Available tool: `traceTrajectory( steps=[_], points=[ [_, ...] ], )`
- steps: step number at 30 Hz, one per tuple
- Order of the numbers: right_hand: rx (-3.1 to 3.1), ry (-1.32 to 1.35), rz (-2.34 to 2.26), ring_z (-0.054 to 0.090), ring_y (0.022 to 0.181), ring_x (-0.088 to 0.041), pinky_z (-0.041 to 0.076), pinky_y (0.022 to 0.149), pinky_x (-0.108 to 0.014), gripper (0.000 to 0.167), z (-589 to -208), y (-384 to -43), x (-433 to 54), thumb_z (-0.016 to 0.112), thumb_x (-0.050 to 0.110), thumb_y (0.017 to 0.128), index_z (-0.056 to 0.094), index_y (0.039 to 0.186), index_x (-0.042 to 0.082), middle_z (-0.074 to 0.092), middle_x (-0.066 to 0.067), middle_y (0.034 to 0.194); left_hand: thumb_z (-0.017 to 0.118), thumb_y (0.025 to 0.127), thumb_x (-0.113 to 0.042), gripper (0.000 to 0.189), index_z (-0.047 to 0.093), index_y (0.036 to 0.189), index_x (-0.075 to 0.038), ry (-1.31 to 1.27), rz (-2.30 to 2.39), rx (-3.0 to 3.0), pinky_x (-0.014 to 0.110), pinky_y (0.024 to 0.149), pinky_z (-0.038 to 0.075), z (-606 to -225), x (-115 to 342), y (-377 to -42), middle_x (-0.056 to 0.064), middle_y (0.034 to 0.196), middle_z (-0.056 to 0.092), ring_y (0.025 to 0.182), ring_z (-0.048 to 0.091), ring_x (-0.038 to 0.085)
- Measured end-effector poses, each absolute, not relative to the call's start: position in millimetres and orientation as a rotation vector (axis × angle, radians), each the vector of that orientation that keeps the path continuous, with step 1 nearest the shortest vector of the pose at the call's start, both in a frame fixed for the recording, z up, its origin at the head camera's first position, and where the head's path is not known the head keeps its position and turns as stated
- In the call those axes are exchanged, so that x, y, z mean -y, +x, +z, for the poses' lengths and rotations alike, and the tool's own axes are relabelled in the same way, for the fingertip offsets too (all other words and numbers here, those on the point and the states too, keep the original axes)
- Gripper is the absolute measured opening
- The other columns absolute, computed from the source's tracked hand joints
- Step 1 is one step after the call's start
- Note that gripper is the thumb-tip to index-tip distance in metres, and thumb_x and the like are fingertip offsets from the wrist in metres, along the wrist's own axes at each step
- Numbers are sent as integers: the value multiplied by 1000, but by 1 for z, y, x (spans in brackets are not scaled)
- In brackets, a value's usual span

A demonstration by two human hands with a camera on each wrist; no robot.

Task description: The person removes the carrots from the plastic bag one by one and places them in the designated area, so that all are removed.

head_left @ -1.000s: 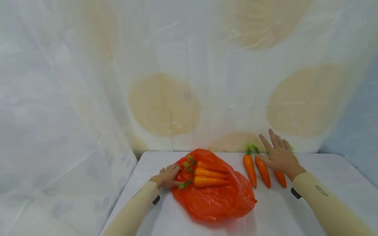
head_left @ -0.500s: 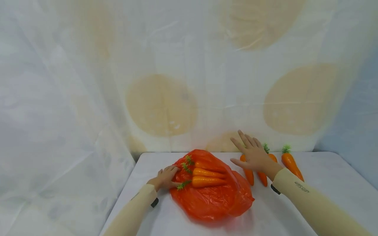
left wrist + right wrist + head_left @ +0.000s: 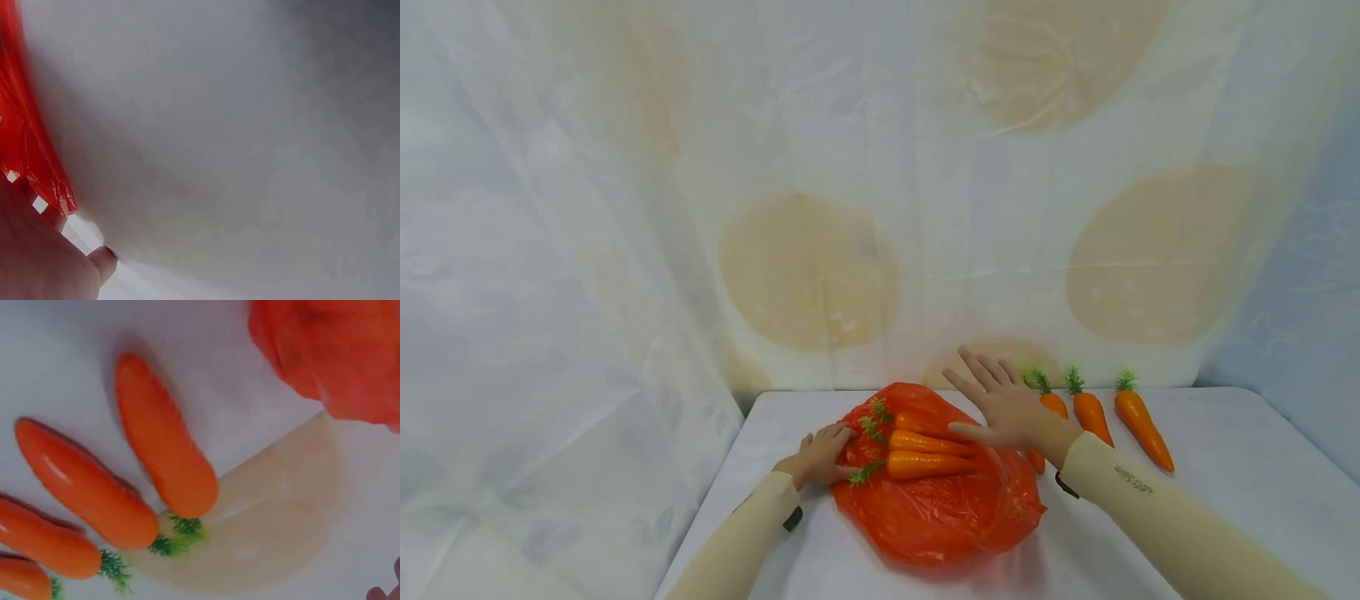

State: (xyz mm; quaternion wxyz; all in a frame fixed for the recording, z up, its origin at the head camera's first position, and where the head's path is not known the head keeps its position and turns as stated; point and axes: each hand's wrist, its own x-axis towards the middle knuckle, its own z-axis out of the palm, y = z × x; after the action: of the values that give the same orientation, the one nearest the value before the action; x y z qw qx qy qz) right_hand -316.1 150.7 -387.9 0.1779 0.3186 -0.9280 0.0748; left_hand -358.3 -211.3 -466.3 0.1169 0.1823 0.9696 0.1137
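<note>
A crumpled red plastic bag (image 3: 925,521) lies mid-table, its mouth toward the left. Three orange carrots (image 3: 928,464) sit together at the opening, leafy tops pointing left. My left hand (image 3: 820,457) rests at the bag's left edge, fingers touching the plastic and thumb stretched out near a leafy top. In the left wrist view the thumb (image 3: 103,262) is apart from the plastic. Over the bag's right part hovers my right hand (image 3: 1007,412), fingers spread and holding nothing. Just its fingertips (image 3: 376,594) enter the right wrist view's lower corner.
Several more carrots lie in a row right of the bag, including the rightmost carrot (image 3: 1142,429). My right hand and wrist partly cover the nearest ones. A patterned curtain (image 3: 970,250) hangs behind the white table (image 3: 1232,467).
My right hand has swept left, from above the loose carrots to above the bag, uncovering the rightmost carrots. My left hand has stayed at the bag's edge.
</note>
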Motion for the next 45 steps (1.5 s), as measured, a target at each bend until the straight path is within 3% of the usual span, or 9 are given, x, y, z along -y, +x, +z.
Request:
traceTrajectory(
  steps=[9,16,29,37,45],
  points=[
    [2595,996,132,24,149,-37,21,116,-65,80,-389,-316,-121,49,66,93,30,156,22,10,-12,167,70,85,-55,71,45,141,-19,559,314,-2826,70,115,17,-471,219,-362,11,156,35,144,29,37],
    [2619,1111,132,18,151,-36,17,119,-62,85,-397,-313,-100,44,72,91,21,159,25,1,-10,168,70,85,-54,70,44,142,-21,538,319,-2827,68,116,16,-477,222,-362,8,157,34,145,27,35],
    [2730,1307,212,11,153,-34,19,120,-60,87,-415,-298,-80,51,70,88,17,159,31,-2,-8,168,69,86,-53,69,45,141,-20,549,339,-2823,70,115,16,-472,223,-357,8,157,33,145,27,36],
    [2740,1348,213,10,154,-32,13,121,-60,80,-431,-298,-73,41,72,92,21,158,31,-3,-5,168,70,86,-54,71,44,142,-20,549,326,-2829,70,115,18,-472,221,-355,9,157,33,145,28,37],
    [2781,1380,305,13,153,-34,24,117,-63,80,-439,-297,-68,45,69,92,18,158,34,-1,-7,168,69,85,-56,70,45,141,-22,558,325,-2849,70,114,19,-474,223,-357,9,156,35,145,29,36]
  ],
)
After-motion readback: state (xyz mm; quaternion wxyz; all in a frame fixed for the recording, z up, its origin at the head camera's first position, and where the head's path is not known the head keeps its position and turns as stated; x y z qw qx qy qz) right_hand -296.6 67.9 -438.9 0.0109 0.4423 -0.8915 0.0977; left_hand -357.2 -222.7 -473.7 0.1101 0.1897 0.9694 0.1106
